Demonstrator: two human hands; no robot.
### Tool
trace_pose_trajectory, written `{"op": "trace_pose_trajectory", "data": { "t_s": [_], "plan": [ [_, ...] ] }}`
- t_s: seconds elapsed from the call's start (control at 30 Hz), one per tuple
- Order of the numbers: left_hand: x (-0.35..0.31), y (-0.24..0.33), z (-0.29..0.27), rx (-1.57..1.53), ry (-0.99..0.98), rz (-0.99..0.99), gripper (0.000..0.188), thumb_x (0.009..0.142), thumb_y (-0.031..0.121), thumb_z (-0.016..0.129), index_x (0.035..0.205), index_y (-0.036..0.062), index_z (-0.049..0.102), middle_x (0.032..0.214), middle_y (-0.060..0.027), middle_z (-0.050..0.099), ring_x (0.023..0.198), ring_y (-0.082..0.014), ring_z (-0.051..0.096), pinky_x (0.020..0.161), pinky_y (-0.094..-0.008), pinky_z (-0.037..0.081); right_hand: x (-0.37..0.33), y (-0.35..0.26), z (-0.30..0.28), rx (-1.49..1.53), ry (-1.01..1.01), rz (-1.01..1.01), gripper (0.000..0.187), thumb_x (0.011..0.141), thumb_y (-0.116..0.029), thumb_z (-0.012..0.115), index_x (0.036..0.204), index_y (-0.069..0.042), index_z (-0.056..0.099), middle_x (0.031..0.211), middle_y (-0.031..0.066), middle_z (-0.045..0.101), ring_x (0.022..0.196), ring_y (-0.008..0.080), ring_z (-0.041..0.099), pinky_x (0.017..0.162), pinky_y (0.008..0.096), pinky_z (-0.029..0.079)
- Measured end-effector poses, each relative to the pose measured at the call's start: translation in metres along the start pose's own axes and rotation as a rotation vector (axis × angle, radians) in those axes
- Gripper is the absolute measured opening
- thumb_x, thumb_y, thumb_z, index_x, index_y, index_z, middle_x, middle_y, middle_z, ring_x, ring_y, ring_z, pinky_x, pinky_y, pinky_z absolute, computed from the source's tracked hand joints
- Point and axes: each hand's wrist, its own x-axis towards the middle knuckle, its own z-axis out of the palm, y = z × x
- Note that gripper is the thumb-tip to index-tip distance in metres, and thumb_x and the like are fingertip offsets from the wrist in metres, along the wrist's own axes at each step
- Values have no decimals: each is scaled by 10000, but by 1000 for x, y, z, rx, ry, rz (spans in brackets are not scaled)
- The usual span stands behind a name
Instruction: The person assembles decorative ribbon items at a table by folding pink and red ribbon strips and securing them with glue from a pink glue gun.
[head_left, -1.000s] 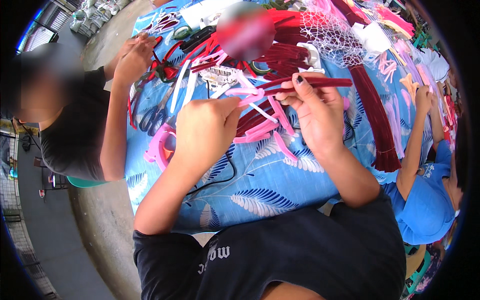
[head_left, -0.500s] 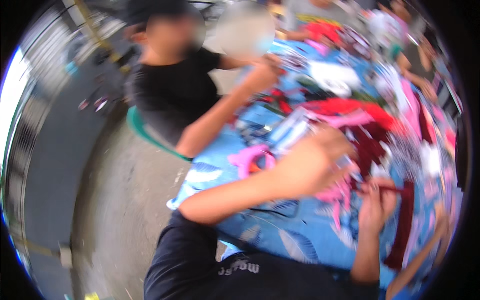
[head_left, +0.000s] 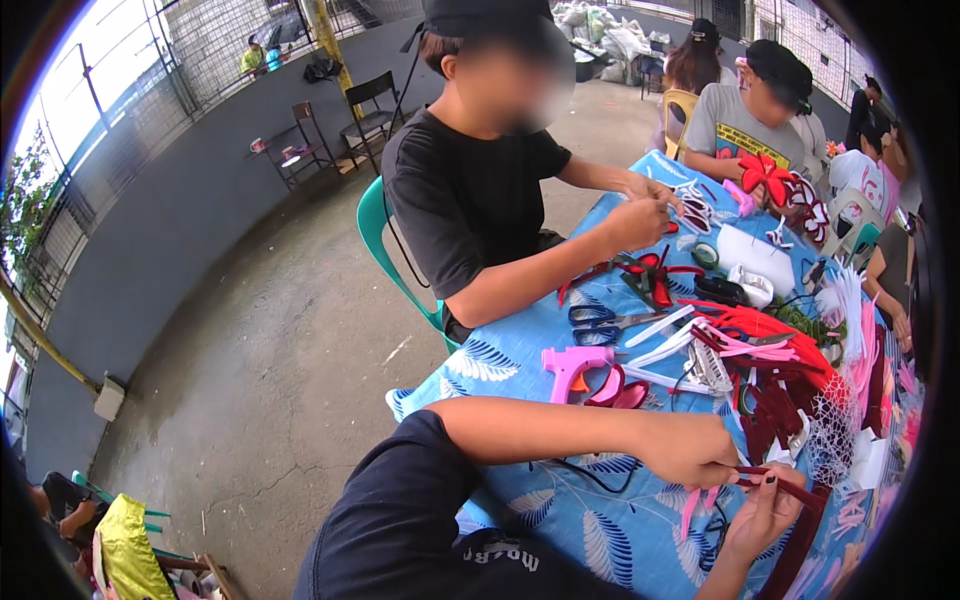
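Over the near right part of the table, my left hand [head_left: 692,450] pinches one end of a dark red pipe cleaner [head_left: 776,478]. My right hand [head_left: 765,512] grips the same strip just beside it, thumb pressed on it. The strip looks bent, and its far end sticks out past my right fingers. Below my right hand lies a long dark red bundle [head_left: 800,545]. Pink strips [head_left: 692,508] show beneath my left hand. A pink glue gun [head_left: 575,368] rests beyond my left forearm, with dark red looped petals [head_left: 618,390] next to it.
Blue-handled scissors [head_left: 600,325] lie past the glue gun. Red pipe cleaners [head_left: 770,335], white strips [head_left: 660,328] and white netting [head_left: 832,435] crowd the right side of the blue leaf-patterned cloth [head_left: 610,545]. A co-worker in black [head_left: 470,200] sits across the left corner, handling small parts.
The view has swung and steadied, so more of the yard shows. My left hand has come down to meet my right hand at the dark red strip.
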Motion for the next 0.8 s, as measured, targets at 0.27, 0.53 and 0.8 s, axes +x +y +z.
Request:
{"op": "trace_pose_trajectory", "data": {
  "t_s": [0.27, 0.53, 0.8],
  "plan": [
    [1, 3, -7, -76, -39, -14, 325, 952, 220, 506, 757, -29, 582, 608, -201, 548, 572, -371, 553, 552, -436, 414, 1, -5, -1, 46, -28, 59, 205, 901, -167, 624, 927, -16, 488, 809, 74, 508, 748, 129, 517, 621, 213, 445],
    [3, 9, 4, -316, -42, -61, 391, 1001, 275, 458, 784, -28, 578, 591, -110, 525, 529, -224, 526, 534, -368, 415, 1, -6, 5, 42, -339, 99, 462, 775, -292, 778, 1090, -35, 560, 958, 60, 429, 872, 139, 460, 786, 262, 376],
    [2, -1, 14, -559, -197, -160, 424, 1017, 329, 437, 798, -11, 565, 641, -32, 526, 586, -120, 511, 522, -288, 417, 6, -8, 7, -127, -351, -186, 227, 761, -220, 777, 899, -86, 655, 797, 58, 530, 682, 158, 519, 600, 269, 398]
  ]
}}
